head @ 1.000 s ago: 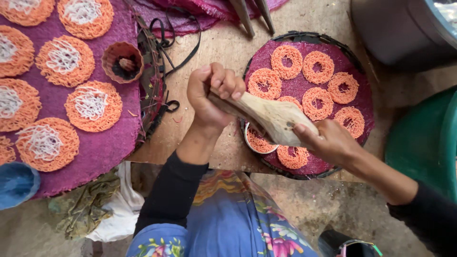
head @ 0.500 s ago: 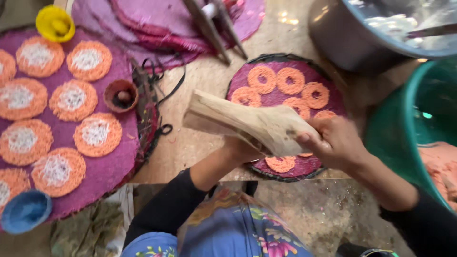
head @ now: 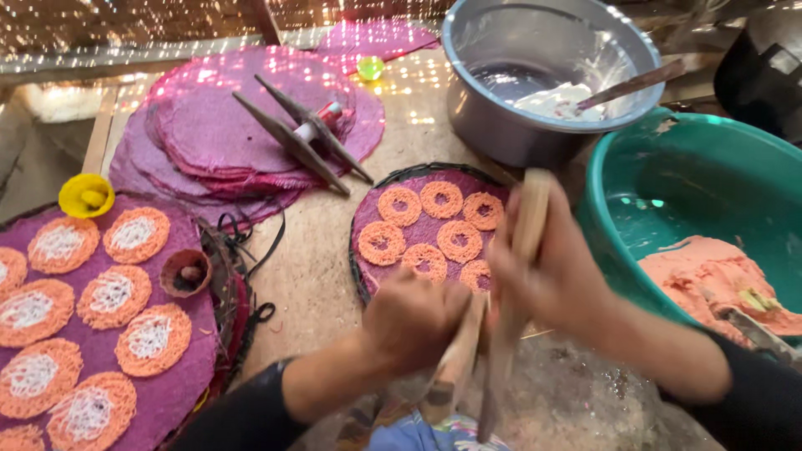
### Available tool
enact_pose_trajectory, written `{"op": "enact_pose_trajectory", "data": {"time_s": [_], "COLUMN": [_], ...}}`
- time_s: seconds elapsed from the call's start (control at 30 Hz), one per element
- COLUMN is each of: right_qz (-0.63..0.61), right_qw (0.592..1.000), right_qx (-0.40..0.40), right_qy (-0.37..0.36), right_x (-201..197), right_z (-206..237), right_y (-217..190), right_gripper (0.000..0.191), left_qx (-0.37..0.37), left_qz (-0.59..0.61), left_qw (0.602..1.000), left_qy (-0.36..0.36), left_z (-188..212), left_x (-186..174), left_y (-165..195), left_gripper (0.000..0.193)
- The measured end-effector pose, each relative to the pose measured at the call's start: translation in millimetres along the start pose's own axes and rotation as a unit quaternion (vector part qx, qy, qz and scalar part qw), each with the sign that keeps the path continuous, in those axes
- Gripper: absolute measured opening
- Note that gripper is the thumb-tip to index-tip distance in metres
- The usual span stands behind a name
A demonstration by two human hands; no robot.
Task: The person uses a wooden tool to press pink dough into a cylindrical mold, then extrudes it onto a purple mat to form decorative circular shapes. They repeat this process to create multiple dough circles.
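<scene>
Low in the frame's centre, the left hand [head: 413, 321] and right hand [head: 547, 271] each clamp the wooden press [head: 501, 334] over the round tray [head: 368, 221].

The person has two bare hands, the left hand [head: 413, 321] and the right hand [head: 551, 271]. No rings or bands can be seen on them. Each arm has a tight black sleeve, pushed up past the wrist. Low down, the clothes are blue cloth with bright flowers on it.
</scene>
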State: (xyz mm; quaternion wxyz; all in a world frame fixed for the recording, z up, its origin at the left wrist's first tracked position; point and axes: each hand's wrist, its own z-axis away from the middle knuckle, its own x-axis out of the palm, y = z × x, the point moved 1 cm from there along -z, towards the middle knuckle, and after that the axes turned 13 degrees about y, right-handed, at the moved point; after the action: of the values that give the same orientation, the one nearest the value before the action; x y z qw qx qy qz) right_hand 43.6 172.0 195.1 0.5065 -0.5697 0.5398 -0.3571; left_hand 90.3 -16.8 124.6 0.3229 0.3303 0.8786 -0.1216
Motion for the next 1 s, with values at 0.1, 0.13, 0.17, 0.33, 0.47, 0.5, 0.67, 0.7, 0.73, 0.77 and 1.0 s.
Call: {"op": "enact_pose_trajectory", "data": {"time_s": [0.1, 0.13, 0.17, 0.33, 0.47, 0.5, 0.67, 0.7, 0.73, 0.77, 1.0], "right_qz": [0.244, 0.296, 0.277, 0.213, 0.132, 0.095, -0.141, -0.129, -0.098, -0.057, 0.814], "right_qw": [0.9, 0.853, 0.879, 0.949, 0.963, 0.96, 0.884, 0.896, 0.921, 0.942, 0.55], "right_qx": [-0.355, -0.414, -0.378, -0.23, -0.181, -0.169, -0.133, -0.119, -0.123, -0.133, 0.16], "right_qy": [-0.062, -0.112, -0.094, -0.02, 0.151, 0.203, 0.425, 0.408, 0.357, 0.303, 0.094], "right_x": [-16.4, -25.6, -38.0, -130.4, -187.9, -191.2, -174.5, -153.0, -146.3, -140.0, -275.9], "right_z": [53.6, 68.4, 81.3, 128.2, 121.9, 104.6, 6.9, -7.4, -9.8, -12.5, 27.6], "right_y": [-5.2, -1.0, 5.0, 42.9, 77.0, 88.2, 106.2, 115.8, 117.6, 121.1, 117.3], "right_gripper": [0.029, 0.019, 0.017, 0.017, 0.025, 0.027, 0.041, 0.043, 0.046, 0.049, 0.05], "left_qx": [-0.015, -0.036, -0.055, -0.131, -0.158, -0.142, -0.085, -0.085, -0.096, -0.105, -0.123], "left_qz": [0.13, 0.159, 0.184, 0.217, 0.307, 0.33, 0.723, 0.737, 0.73, 0.724, 0.344], "left_qw": [0.991, 0.982, 0.971, 0.932, 0.918, 0.917, 0.667, 0.652, 0.661, 0.669, 0.903], "left_qy": [-0.041, -0.093, -0.143, -0.259, -0.193, -0.172, -0.158, -0.158, -0.145, -0.133, 0.224], "left_z": [0.7, 0.5, -0.3, 3.2, 23.5, 30.1, 35.1, 30.0, 23.3, 16.4, -35.8], "left_x": [-10.6, -12.2, -12.5, -0.2, 33.2, 46.4, 133.3, 145.3, 153.4, 154.1, 84.5], "left_y": [10.1, 13.2, 15.7, 10.3, -8.5, -7.8, 37.8, 39.5, 36.3, 30.6, -36.9], "left_gripper": [0.031, 0.026, 0.022, 0.021, 0.023, 0.025, 0.015, 0.016, 0.017, 0.018, 0.029]}}
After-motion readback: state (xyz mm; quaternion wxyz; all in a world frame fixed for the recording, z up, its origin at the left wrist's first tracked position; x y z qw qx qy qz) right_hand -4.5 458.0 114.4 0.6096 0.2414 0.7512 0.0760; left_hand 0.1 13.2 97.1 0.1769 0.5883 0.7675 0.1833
